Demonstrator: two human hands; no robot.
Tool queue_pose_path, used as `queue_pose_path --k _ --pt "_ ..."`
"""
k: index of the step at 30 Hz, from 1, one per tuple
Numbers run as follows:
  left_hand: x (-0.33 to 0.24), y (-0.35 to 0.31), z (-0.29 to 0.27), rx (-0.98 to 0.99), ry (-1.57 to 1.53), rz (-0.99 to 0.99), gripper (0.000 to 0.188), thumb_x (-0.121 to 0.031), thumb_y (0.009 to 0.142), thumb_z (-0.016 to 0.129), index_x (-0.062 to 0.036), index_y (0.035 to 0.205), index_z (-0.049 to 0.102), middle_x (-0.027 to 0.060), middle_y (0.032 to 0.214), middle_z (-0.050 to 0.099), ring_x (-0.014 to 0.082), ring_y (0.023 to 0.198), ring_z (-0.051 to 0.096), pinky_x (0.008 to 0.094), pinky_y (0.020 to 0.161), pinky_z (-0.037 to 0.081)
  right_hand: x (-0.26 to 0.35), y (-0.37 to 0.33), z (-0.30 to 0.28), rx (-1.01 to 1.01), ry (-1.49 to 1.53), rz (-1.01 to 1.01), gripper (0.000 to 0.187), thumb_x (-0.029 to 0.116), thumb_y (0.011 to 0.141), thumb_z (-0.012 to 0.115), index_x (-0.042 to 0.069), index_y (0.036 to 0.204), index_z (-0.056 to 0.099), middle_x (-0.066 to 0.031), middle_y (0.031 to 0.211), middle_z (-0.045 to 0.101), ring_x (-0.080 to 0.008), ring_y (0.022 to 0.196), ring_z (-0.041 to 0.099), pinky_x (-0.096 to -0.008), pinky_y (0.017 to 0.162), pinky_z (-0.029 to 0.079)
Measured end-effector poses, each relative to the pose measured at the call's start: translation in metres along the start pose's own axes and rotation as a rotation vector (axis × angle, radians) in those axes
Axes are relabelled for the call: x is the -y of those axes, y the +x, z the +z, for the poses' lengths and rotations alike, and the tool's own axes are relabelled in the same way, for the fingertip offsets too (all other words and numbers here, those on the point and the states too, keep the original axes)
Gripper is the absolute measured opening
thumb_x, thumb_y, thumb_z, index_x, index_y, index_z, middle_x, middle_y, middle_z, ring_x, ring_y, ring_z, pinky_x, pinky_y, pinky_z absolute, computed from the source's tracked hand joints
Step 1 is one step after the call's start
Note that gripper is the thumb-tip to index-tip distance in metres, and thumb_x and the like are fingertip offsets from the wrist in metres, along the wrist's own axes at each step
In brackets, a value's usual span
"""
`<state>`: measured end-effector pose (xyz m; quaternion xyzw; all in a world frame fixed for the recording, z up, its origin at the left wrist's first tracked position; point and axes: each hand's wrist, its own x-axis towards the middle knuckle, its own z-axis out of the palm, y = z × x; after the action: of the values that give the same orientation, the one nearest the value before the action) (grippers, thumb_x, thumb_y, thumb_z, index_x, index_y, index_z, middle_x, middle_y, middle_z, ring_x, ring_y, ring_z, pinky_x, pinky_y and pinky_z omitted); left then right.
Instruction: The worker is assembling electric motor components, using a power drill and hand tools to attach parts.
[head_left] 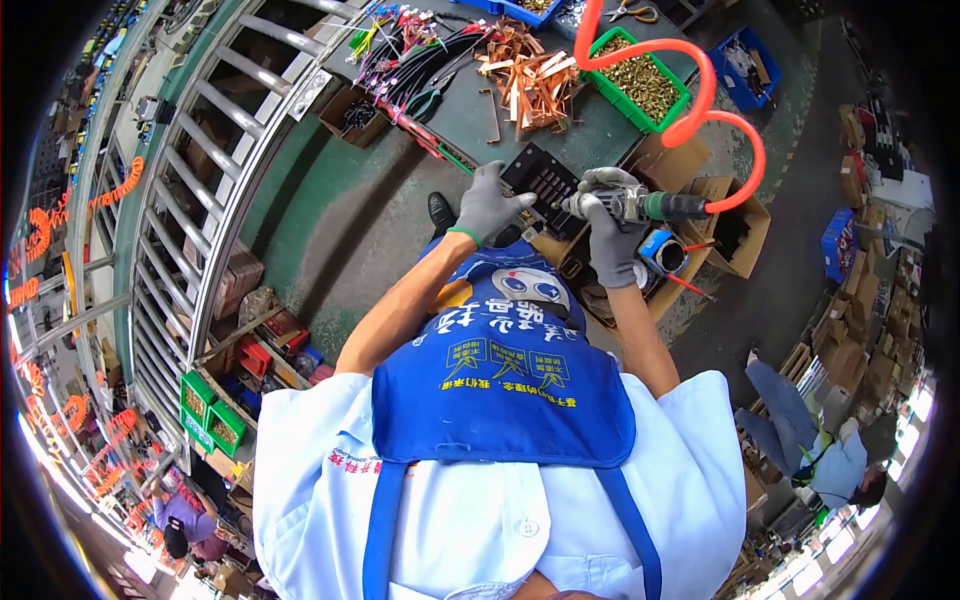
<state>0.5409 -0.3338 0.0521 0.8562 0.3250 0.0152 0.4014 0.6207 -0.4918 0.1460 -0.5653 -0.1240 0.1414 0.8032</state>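
Observation:
A black plastic block (546, 184) with a row of copper-coloured parts in it sits at the near edge of the workbench. My left hand (488, 206), in a grey glove, grips its left corner, thumb and fingers on either side. In my right hand (614, 235), also gloved, is a grey and green air-powered driver (630, 204), held level with its nose pointing left at the block. Whether the nose touches the block I cannot tell. An orange coiled hose (738, 125) runs from the tool's rear end.
Copper strips (525, 75) are piled on the bench beside a green bin (655, 122) of brass fasteners. Black cables (435, 70) and pliers (425, 103) lie further left. Cardboard boxes (750, 245) stand at right, a roller conveyor (225, 190) at left. A person (840, 465) is at far right.

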Motion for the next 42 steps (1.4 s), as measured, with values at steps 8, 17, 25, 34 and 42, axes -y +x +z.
queue_pose_path --k 8,17,25,34,42 --pt "0.042 0.022 0.043 0.043 -0.158 0.141 0.025 -0.022 0.086 0.065 -0.0125 0.109 0.067 0.0146 0.106 0.065 0.0351 0.101 0.062 0.041 0.084 0.05 -0.035 -0.007 -0.008 0.004 -0.062 0.03 0.033 -0.011 0.076 0.058 -0.001 0.108 0.056 -0.0122 0.096 0.063 -0.0157 0.073 0.064 -0.0305 0.066 0.057" --pt "0.053 0.016 0.053 -0.106 -0.228 0.143 0.016 -0.015 0.088 0.064 -0.0088 0.102 0.068 0.0203 0.084 0.066 0.0366 0.081 0.066 0.0392 0.067 0.052 -0.042 -0.01 -0.009 0.018 -0.078 0.058 0.035 -0.012 0.077 0.057 0.0 0.109 0.055 -0.0116 0.094 0.062 -0.0161 0.074 0.064 -0.0314 0.067 0.058" --pt "0.037 0.018 0.066 -0.265 -0.292 0.243 0.013 -0.014 0.084 0.064 -0.009 0.096 0.066 0.0194 0.081 0.064 0.0402 0.078 0.063 0.0459 0.067 0.051 -0.038 -0.008 -0.004 0.005 -0.083 0.12 0.033 -0.012 0.077 0.056 -0.001 0.108 0.056 -0.0119 0.092 0.062 -0.0162 0.072 0.064 -0.0323 0.067 0.058" --pt "0.047 0.017 0.073 -0.235 -0.317 0.13 0.01 -0.014 0.085 0.064 -0.0072 0.092 0.067 0.02 0.082 0.065 0.0402 0.08 0.063 0.0449 0.068 0.051 -0.052 -0.011 -0.004 -0.023 -0.055 0.156 0.034 -0.01 0.073 0.063 0.0 0.106 0.059 -0.0073 0.098 0.065 -0.0133 0.084 0.063 -0.0268 0.072 0.055" --pt "0.035 0.016 0.071 -0.305 -0.332 0.13 0.011 -0.013 0.085 0.064 -0.0069 0.094 0.067 0.0208 0.084 0.065 0.0407 0.081 0.063 0.044 0.069 0.051 -0.064 -0.016 -0.005 0.063 -0.183 0.079 0.032 -0.008 0.075 0.063 0.002 0.105 0.059 -0.0053 0.095 0.063 -0.0116 0.085 0.062 -0.0259 0.077 0.051"
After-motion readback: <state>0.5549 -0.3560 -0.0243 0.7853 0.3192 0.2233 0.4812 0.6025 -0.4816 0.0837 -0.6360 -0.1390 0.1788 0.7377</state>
